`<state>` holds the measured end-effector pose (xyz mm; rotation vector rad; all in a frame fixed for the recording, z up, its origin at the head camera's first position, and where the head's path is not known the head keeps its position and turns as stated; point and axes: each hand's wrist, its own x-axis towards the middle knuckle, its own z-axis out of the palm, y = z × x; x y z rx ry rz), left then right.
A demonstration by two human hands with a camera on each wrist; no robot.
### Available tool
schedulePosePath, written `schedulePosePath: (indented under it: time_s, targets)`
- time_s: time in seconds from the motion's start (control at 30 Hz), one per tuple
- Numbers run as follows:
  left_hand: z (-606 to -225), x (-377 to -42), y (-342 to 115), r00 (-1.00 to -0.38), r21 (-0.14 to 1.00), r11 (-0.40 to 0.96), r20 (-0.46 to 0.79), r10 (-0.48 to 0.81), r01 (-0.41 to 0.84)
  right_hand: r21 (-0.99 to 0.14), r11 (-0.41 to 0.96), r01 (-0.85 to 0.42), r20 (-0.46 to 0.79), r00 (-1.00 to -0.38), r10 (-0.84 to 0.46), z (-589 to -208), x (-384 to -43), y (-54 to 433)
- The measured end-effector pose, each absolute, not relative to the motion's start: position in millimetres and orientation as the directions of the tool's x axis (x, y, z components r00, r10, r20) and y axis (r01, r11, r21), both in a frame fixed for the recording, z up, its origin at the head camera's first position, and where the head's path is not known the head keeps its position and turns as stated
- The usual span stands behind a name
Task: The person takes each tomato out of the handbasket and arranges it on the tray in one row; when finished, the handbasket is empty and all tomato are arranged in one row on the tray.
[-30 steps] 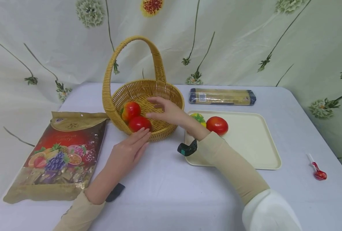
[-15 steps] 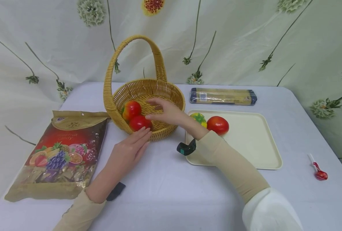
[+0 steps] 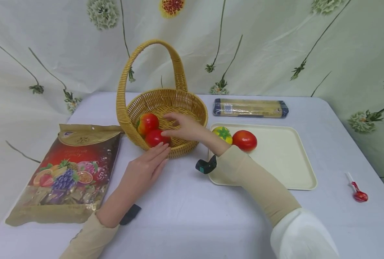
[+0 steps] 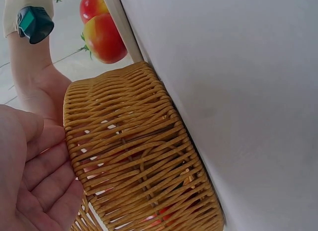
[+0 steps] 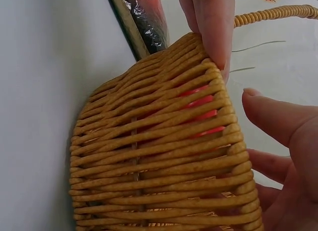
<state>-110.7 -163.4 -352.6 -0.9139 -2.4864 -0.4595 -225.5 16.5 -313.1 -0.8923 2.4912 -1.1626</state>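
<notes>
Floral cloth [image 3: 256, 54] backed the basket [image 3: 182, 148].
Nearer red fruit [image 3: 154, 138] looked light, best held by its sides; left hand [image 3: 146, 167] had fingers together, right hand [image 3: 188, 128] spread.

Flowered drape [image 3: 263, 61] and clothed table [image 3: 188, 219] suggest a studio.

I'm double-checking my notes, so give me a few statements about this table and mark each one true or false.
Two reddish fruits lie in the basket. True.
The right hand holds the lollipop. False: the right hand is at the basket, the lollipop on the table.
The candy bag lies left of the basket. True.
The long packet lies on the tray. False: the long packet lies behind the tray.
The left hand is at the basket's near rim. True.
</notes>
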Motion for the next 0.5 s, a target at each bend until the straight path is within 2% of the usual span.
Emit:
schedulePosePath:
  time_s: [0.23, 0.5]
  targets:
    - [-351.7, -110.3, -163.0, -0.69, 0.154, 0.73, 0.501, 0.523, 0.666, -0.719, 0.533, -0.446, -0.006, -0.763, -0.646, -313.4, -227.2, 11.5]
    - [-351.4, -110.1, -163.4, -0.689, 0.159, 0.727, 0.502, 0.522, 0.667, -0.723, 0.545, -0.425, -0.052, -0.753, -0.656, -314.0, -227.8, 7.5]
